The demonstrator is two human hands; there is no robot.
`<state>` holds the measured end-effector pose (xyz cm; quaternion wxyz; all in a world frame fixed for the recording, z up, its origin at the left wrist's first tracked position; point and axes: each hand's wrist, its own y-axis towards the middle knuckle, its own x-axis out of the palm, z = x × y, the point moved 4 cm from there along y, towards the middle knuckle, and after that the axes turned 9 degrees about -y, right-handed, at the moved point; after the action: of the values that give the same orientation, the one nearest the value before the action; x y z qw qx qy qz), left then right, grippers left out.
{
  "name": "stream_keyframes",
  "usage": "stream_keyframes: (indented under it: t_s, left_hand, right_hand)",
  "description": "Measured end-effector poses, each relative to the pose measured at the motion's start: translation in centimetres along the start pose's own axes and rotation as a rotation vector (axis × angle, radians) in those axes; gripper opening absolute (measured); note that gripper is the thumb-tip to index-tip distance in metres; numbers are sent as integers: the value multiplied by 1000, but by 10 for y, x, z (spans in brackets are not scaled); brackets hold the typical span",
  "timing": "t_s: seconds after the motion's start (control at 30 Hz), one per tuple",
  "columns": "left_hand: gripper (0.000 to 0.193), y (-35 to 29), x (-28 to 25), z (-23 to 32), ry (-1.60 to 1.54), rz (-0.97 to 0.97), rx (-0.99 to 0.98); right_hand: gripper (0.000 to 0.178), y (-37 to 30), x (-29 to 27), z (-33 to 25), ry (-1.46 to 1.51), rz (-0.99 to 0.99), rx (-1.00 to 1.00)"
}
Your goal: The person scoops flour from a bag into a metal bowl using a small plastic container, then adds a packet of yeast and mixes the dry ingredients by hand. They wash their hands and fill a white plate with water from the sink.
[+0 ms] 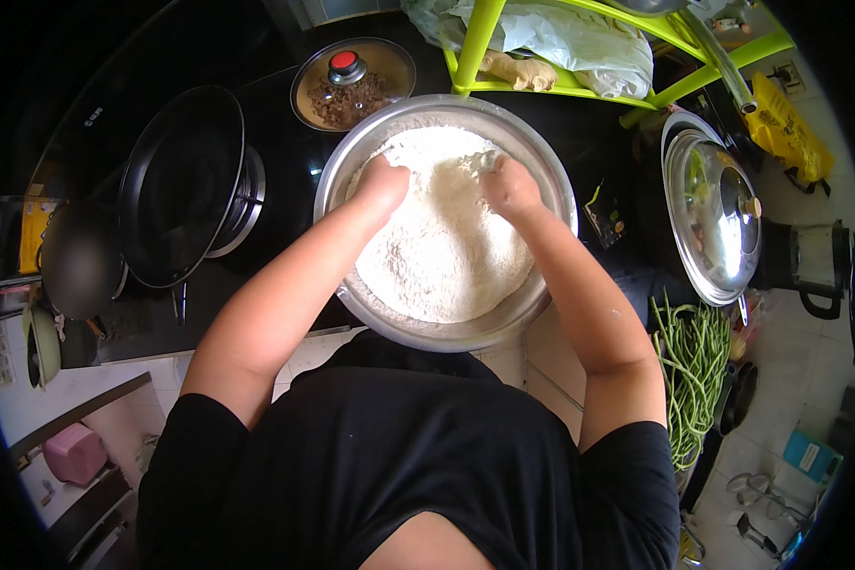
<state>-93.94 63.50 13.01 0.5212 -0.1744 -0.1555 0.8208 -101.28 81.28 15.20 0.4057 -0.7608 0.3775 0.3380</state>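
Note:
A wide metal basin on the counter in front of me holds a deep heap of white flour. Both my arms reach into it. At the far left part of the heap, my left hand is curled like a fist, its fingertips sunk in the flour. My right hand is curled at the far right part, with loose flour bunched around its fingers. The fingertips of both hands are partly hidden by the flour.
Behind the basin sit a glass-lidded pan of brown crumbly food and a green rack with ginger root. A black wok stands left. Rightward are a large lidded pan and long green beans.

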Motion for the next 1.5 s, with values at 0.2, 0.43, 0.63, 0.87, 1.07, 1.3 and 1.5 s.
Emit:
stream_keyframes:
  t_s: [0.2,0.43,0.63,0.87,1.07,1.3,1.5]
  left_hand:
    - [38,-33,-1,-5,-63,-31,-267]
    - [43,-76,24,-17,-483,-118,-628]
    - [42,-70,32,-25,-637,-177,-612]
    - [33,-42,14,7,-276,-29,-345]
    - [34,-12,10,18,-63,-25,44]
    - [35,8,21,-7,-99,-84,-132]
    - [38,-10,34,-31,-554,-202,-599]
  right_hand:
    - [40,7,29,43,384,-102,117]
    - [52,-47,61,7,820,-410,462]
    - [39,-50,73,-21,1024,-357,285]
    - [34,-16,33,-20,537,-138,110]
    - [40,36,35,3,369,65,89]
    - [55,36,59,1,752,-133,278]
    - [52,-7,60,-24,889,-374,290]
